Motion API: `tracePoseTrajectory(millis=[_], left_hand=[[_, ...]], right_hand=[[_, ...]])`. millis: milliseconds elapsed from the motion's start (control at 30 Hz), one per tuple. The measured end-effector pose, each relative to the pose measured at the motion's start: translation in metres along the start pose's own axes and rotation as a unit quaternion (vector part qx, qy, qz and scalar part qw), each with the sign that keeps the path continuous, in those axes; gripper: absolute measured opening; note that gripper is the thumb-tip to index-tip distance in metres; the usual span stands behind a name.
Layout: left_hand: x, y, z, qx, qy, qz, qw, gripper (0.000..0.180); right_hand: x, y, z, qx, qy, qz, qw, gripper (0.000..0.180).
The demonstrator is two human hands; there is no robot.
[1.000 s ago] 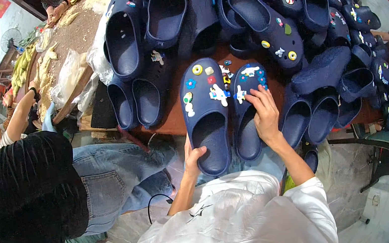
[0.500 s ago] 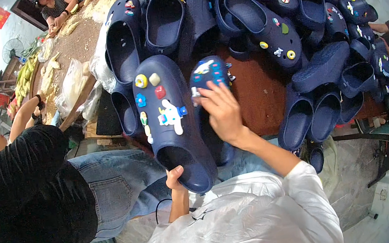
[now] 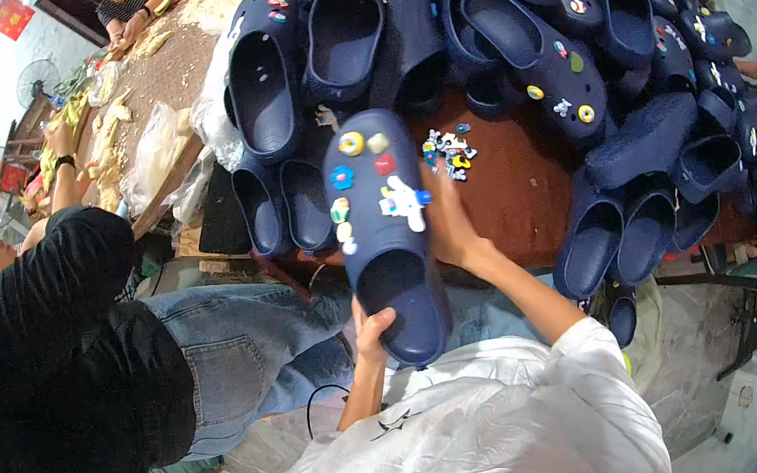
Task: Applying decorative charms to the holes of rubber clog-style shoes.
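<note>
I hold a dark blue clog (image 3: 385, 235) over the near edge of the brown table (image 3: 514, 192). Several coloured charms are set into its top, among them a yellow ring, a blue flower and a white figure. My left hand (image 3: 369, 323) grips its heel from below. My right hand (image 3: 451, 224) lies against its right side, fingertips by the white charm and partly hidden behind the shoe. A small heap of loose charms (image 3: 450, 149) lies on the table just beyond my right hand.
Many dark blue clogs (image 3: 555, 44) are piled over the table's far and right sides, and a pair (image 3: 284, 206) stands left of mine. A person in a black top and jeans (image 3: 73, 351) sits close on my left. Other people work at a far-left table (image 3: 167, 67).
Two charm-covered clogs lay side by side under my hands. One was raised and swung left, and now it hangs centred in front of me; the second clog is out of sight.
</note>
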State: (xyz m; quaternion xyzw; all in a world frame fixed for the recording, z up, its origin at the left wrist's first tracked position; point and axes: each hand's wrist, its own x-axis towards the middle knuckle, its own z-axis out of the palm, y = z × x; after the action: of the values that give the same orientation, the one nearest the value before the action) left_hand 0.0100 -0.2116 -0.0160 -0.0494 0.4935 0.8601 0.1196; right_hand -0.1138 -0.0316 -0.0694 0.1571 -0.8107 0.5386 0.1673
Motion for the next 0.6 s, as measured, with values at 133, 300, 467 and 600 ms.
tracePoseTrajectory(millis=[133,300,467,600], left_hand=[[0.024,-0.019,0.013,0.072,-0.077,0.010,0.994,0.094],[0.039,-0.052,0.052,0.143,-0.084,-0.014,0.986,0.084],[0.053,-0.103,0.061,0.183,-0.088,-0.065,0.977,0.078],[0.065,-0.087,0.080,0.362,-0.145,-0.112,0.914,0.074]], right_hand=[[-0.027,-0.014,-0.076,-0.118,0.119,0.022,0.986,0.022],[-0.057,-0.019,-0.139,0.057,0.196,0.177,0.963,0.024],[-0.052,-0.026,-0.161,-0.013,0.152,0.201,0.968,0.022],[-0.036,-0.027,-0.164,-0.143,0.086,0.151,0.974,0.020]])
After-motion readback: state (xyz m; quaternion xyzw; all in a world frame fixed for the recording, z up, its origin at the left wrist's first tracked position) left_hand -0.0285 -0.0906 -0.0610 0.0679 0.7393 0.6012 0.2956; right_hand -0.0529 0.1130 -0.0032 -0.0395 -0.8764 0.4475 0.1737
